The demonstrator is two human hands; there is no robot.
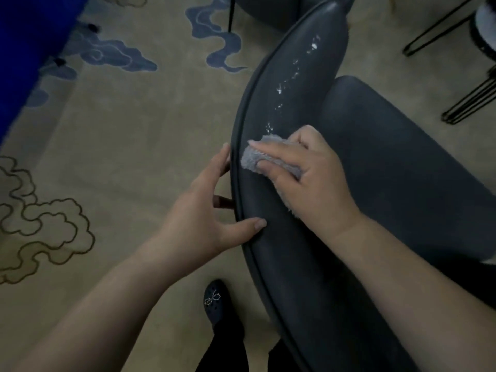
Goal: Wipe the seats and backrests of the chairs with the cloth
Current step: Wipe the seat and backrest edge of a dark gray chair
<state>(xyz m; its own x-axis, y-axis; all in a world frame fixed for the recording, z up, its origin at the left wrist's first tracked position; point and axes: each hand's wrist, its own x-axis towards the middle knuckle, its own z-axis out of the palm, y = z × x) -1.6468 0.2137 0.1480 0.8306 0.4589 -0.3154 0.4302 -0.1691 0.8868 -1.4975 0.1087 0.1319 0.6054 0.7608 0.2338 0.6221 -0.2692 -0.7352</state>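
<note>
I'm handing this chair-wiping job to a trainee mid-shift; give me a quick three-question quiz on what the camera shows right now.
1. True or false: the right hand presses the grey cloth against the backrest.
2. Where is the left hand?
A. On the seat
B. On the backrest's outer rim, thumb over the edge
C. Hanging free above the carpet
3. Fill in: the white specks run along the backrest from the cloth toward the ____ end, away from the person.

Key: 1 true; 2 B; 3 far. The seat lies beyond the backrest with no hand on it, so A fails.
</note>
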